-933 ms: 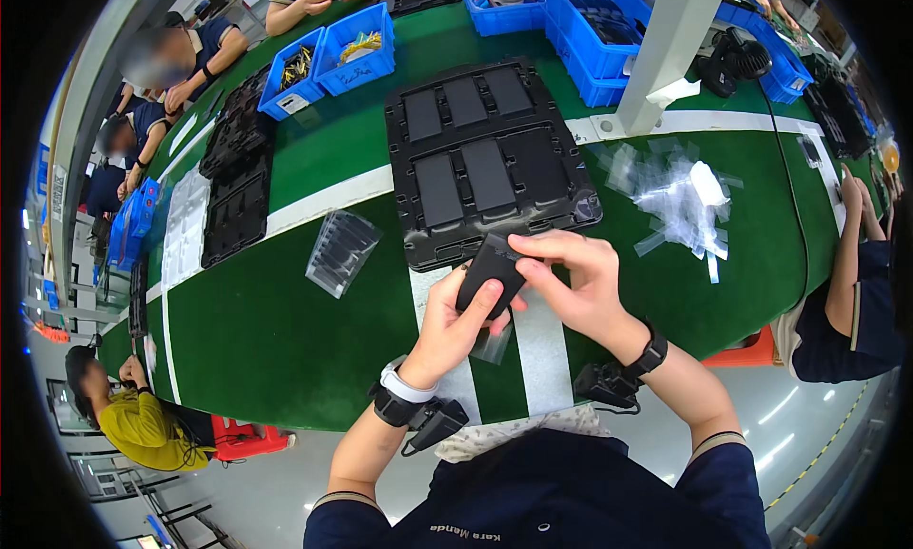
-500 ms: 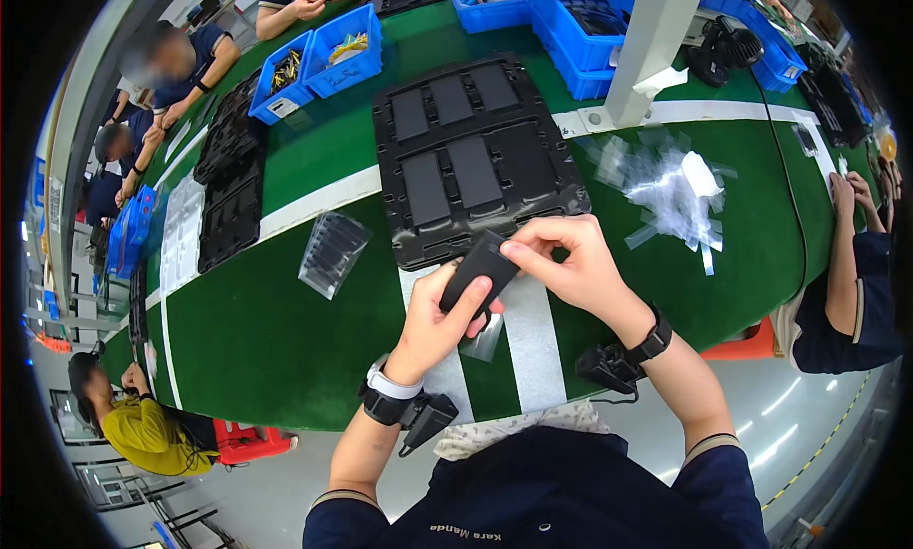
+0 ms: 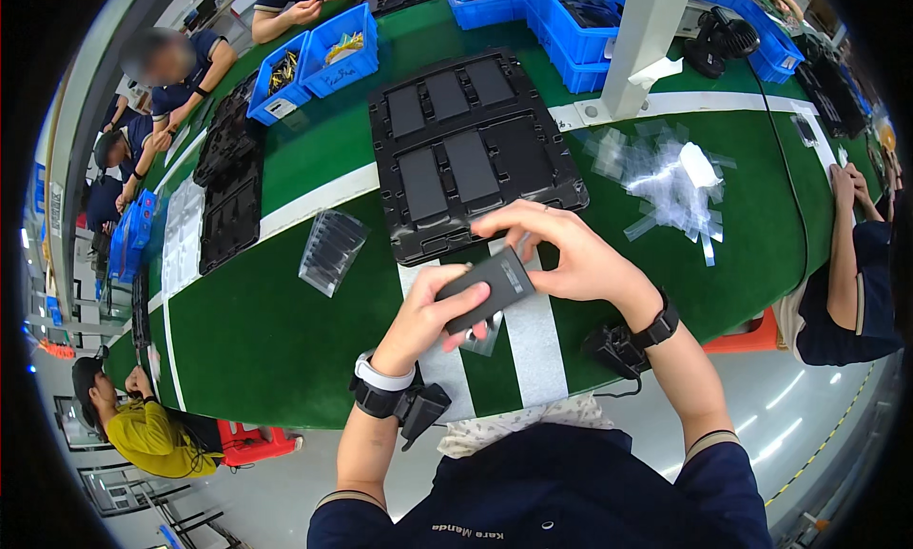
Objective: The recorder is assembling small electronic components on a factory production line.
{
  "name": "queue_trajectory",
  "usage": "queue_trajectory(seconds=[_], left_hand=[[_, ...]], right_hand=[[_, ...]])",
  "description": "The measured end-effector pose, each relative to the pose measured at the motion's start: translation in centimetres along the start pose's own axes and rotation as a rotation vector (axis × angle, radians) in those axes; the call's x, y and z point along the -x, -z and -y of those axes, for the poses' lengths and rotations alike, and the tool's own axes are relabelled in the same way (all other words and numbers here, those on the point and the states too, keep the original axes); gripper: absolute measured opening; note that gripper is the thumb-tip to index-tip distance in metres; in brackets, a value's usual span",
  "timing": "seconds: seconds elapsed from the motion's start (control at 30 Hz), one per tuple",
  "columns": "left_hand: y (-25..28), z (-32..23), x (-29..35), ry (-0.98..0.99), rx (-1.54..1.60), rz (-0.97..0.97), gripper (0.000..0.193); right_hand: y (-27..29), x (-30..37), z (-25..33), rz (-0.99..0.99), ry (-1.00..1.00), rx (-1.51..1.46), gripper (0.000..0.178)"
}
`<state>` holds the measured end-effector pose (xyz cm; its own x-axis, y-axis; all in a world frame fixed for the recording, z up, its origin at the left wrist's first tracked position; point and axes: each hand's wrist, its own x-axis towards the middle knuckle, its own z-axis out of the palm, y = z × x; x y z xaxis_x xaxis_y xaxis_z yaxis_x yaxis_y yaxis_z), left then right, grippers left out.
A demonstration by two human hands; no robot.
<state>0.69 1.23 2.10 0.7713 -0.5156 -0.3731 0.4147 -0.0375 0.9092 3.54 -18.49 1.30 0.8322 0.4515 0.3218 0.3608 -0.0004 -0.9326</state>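
Observation:
My left hand (image 3: pixel 416 309) grips a dark grey, flat rectangular device, much like a power bank (image 3: pixel 489 288), with the thumb across its top. Small pale print shows near its right end. My right hand (image 3: pixel 594 266) is at that end, fingers spread and curved, the thumb close to or touching the edge. Beyond both hands lies a black moulded tray (image 3: pixel 433 248) with several similar dark slabs (image 3: pixel 423 186) in its pockets. A bit of clear film (image 3: pixel 487 342) shows below my left hand.
On the green table (image 3: pixel 276 340), a clear sheet with dark strips (image 3: pixel 333 251) lies left and a heap of clear film (image 3: pixel 656 183) right. Blue bins (image 3: pixel 340 64), a metal post (image 3: pixel 649 45) and a black fan (image 3: pixel 720 40) stand farther back. Co-workers sit around the table.
The power bank has turned clockwise to lie flatter, and its printed face now shows. My right hand's pinch at its upper end has opened, and its fingers have spread.

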Motion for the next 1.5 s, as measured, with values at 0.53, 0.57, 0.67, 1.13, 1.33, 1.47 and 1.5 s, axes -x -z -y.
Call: queue_trajectory(seconds=[0.53, 0.57, 0.67, 1.13, 1.33, 1.47, 1.5], left_hand=[[-0.4, 1.3, -1.0, -0.414, -0.060, -0.215, 0.016], [-0.5, 1.3, -1.0, -0.414, -0.060, -0.217, 0.016], [-0.8, 1.2, -1.0, -0.442, -0.048, -0.239, 0.015], [0.6, 0.6, 0.2, -0.261, -0.790, -0.137, 0.028], [0.8, 0.9, -0.1, -0.315, -0.862, -0.139, 0.026], [0.4, 1.0, -0.3, -0.333, -0.855, -0.157, 0.023], [0.3, 1.0, -0.4, -0.340, -0.867, -0.163, 0.022]], right_hand=[[-0.6, 0.4, -0.9, -0.090, -0.232, -0.202, 0.024], [-0.6, 0.3, -0.9, -0.111, -0.224, -0.225, 0.024], [-0.6, 0.4, -1.2, -0.062, -0.257, -0.222, 0.024], [2.1, -0.2, -1.0, -0.515, -0.302, 0.588, 0.021], [2.4, 0.0, -1.3, -0.530, -0.187, 0.815, 0.019], [1.9, 0.4, -1.9, -0.464, -0.050, 0.997, 0.019], [1.8, 0.5, -2.0, -0.427, -0.089, 1.029, 0.026]])
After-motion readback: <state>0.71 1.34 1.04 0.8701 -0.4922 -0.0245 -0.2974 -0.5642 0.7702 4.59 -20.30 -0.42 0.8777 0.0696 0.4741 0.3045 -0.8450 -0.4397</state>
